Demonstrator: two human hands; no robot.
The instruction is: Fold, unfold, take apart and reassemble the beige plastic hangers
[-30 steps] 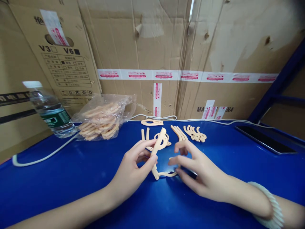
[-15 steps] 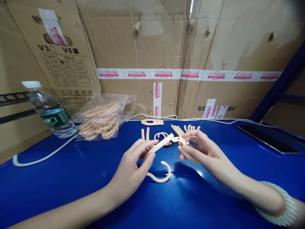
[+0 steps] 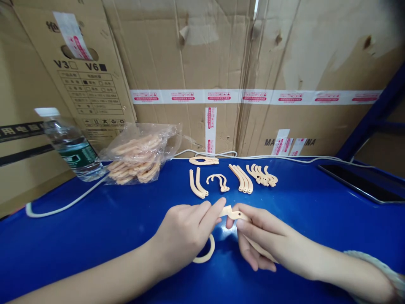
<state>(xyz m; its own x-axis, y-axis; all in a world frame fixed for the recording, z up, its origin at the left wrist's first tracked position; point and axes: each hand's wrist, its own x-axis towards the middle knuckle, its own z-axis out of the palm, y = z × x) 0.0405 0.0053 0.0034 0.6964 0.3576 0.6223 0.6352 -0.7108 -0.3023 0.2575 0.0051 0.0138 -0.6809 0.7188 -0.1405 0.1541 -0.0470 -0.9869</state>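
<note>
Half a second ago the left hand [image 3: 191, 228] pinched a pale bar [image 3: 225, 211] from the side; now it has rolled over, so its back faces up and its fingers hide most of that part. The right hand [image 3: 268, 228] has brought its own pierced piece [image 3: 234, 215] lower and nearer, and the two ends overlap in view between the hands. This looks like lining up a joint; whether the ends are locked or only touching, I cannot tell. A hook-shaped curve [image 3: 212, 248] shows below the left hand, closer to it than before.

Both hands sit over the near middle of the table [image 3: 110, 236], wrists angled inward. The left grips the bar, its index finger stretched along the top towards the end. The right holds the pierced piece between thumb and index finger, the other fingers curled loosely beneath.

On the far side lie two bars [image 3: 199, 182], hooks [image 3: 224, 188], three more bars [image 3: 242, 179] and small curved pieces [image 3: 262, 178]; a plastic bag [image 3: 136, 162] of parts rests far left.
</note>
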